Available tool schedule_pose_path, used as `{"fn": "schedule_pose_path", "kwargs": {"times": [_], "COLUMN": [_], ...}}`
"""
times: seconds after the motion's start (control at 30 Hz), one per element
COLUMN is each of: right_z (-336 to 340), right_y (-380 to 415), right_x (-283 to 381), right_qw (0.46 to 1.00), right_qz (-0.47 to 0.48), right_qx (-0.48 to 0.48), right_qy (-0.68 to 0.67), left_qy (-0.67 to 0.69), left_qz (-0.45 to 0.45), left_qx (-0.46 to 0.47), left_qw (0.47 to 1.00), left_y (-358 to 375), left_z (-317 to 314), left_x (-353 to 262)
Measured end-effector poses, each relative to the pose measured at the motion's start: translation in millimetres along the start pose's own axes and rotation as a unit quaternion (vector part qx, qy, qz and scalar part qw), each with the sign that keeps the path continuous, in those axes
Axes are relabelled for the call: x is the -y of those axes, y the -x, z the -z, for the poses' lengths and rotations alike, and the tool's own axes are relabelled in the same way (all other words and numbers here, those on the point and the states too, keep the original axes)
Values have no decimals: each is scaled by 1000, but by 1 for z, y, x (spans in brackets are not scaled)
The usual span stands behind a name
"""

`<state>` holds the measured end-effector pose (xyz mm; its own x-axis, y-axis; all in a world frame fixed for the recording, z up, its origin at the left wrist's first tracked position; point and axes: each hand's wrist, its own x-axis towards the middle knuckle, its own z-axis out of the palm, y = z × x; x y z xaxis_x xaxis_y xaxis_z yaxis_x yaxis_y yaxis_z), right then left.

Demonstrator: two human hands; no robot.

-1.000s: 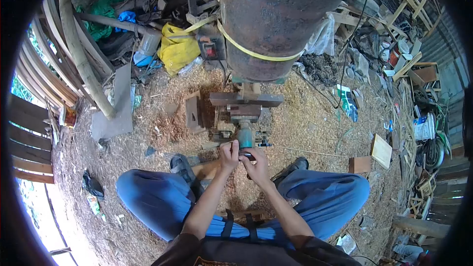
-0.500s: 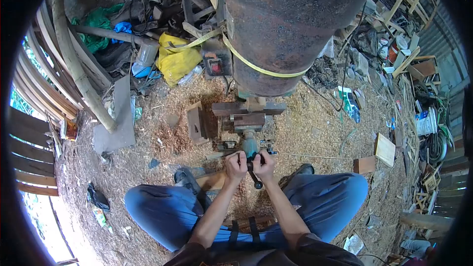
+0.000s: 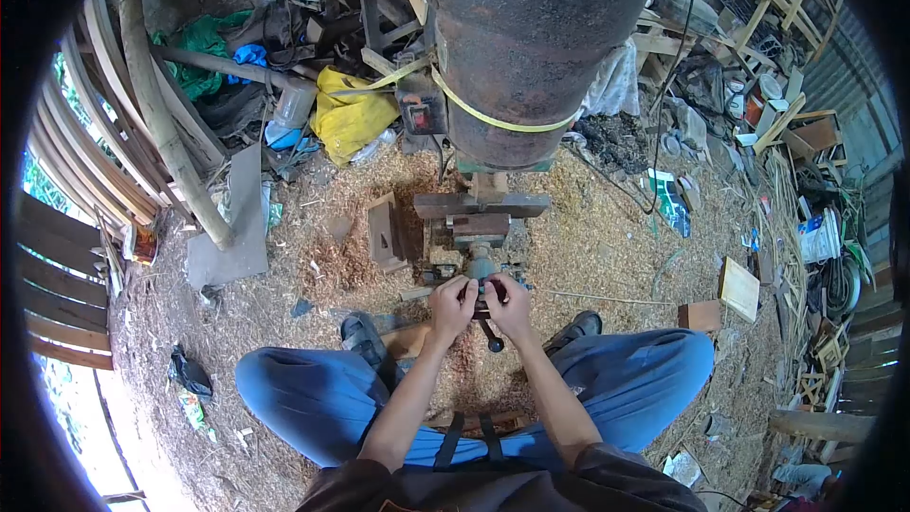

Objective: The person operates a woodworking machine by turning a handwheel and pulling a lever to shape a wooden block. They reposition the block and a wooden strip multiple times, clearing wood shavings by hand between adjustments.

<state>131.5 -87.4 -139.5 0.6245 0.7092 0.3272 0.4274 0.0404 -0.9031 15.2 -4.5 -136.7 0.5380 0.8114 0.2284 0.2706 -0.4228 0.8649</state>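
Observation:
My left hand (image 3: pixel 452 307) and my right hand (image 3: pixel 509 309) are closed side by side at the near end of a lathe-like machine. Their fingers wrap around the hub of a dark crank handle (image 3: pixel 490 334), thumbs close together. Its arm and round black knob stick out below, toward me. Just beyond my hands is the greenish tailstock (image 3: pixel 481 259). Past it, a dark wooden board (image 3: pixel 438 206) lies crosswise on the machine, with a shorter brown block (image 3: pixel 482 225) in front of its middle. The fingertips are partly hidden behind the hub.
A large rusty drum (image 3: pixel 526 47) with a yellow strap rises beyond the board, a red switch box (image 3: pixel 418 116) on its left. A wooden piece (image 3: pixel 386 232) stands left of the machine. Wood shavings cover the floor. Wooden blocks (image 3: pixel 700 316) lie to the right, and a cable (image 3: pixel 656 147) hangs behind.
The view has shifted, so the drum appears farther left and higher. My hands remain on the crank handle, slightly nearer the tailstock, and the knob sits a little higher.

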Motion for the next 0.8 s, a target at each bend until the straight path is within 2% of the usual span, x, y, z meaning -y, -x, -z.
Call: {"fn": "schedule_pose_path", "kwargs": {"times": [0.03, 0.07, 0.1, 0.13, 0.17, 0.2, 0.23, 0.27, 0.33, 0.37, 0.4, 0.43, 0.47, 0.53, 0.57, 0.67, 0.8], "right_z": [3, 7, 10, 13, 15, 19, 25, 27, 30, 32, 32, 32, 31, 28, 26, 20, 24], "right_y": [-1, -3, -4, -7, -16, -26, -36, -48, -71, -80, -89, -95, -100, -107, -108, -115, -125], "right_x": [2, 3, 3, -3, -10, -11, -11, -13, -15, -16, -17, -18, -18, -21, -22, -31, -26], "right_qw": [1000, 999, 996, 996, 997, 995, 987, 987, 975, 979, 980, 969, 955, 951, 942, 925, 903], "right_qz": [1, -42, -85, -85, -78, -70, -132, -131, 21, -29, -28, 0, 28, 11, 26, 32, 44], "right_qx": [0, 3, 5, 5, -7, -18, 18, 17, -35, 16, 16, 33, 50, 82, 100, 142, 182], "right_qy": [-1, -7, -13, -14, 26, 67, 88, 87, 217, 202, 198, 244, 290, 297, 321, 352, 386], "left_qy": [-24, -25, 3, 30, 63, 62, 50, 38, 9, -39, -87, -113, -117, -223, -232, -297, -321], "left_qz": [5, 5, -7, -19, 23, 22, 12, 2, -13, -27, -41, -18, -18, -71, -51, -70, -91], "left_qx": [6, 6, -23, -53, -51, -52, -73, -93, -84, -104, -124, -63, -64, -38, 5, 53, 66], "left_qw": [1000, 1000, 1000, 998, 996, 996, 996, 995, 996, 993, 988, 991, 991, 971, 971, 951, 940], "left_y": [-1, -2, -5, -8, -10, -15, -23, -30, -45, -52, -58, -64, -68, -79, -83, -95, -105], "left_z": [4, 6, 8, 10, 8, 9, 10, 11, 8, 5, 4, 8, 7, 4, 5, 0, -4], "left_x": [-3, -5, -6, -5, 1, -2, -4, -6, 7, 13, 17, 21, 24, 25, 26, 32, 35]}}
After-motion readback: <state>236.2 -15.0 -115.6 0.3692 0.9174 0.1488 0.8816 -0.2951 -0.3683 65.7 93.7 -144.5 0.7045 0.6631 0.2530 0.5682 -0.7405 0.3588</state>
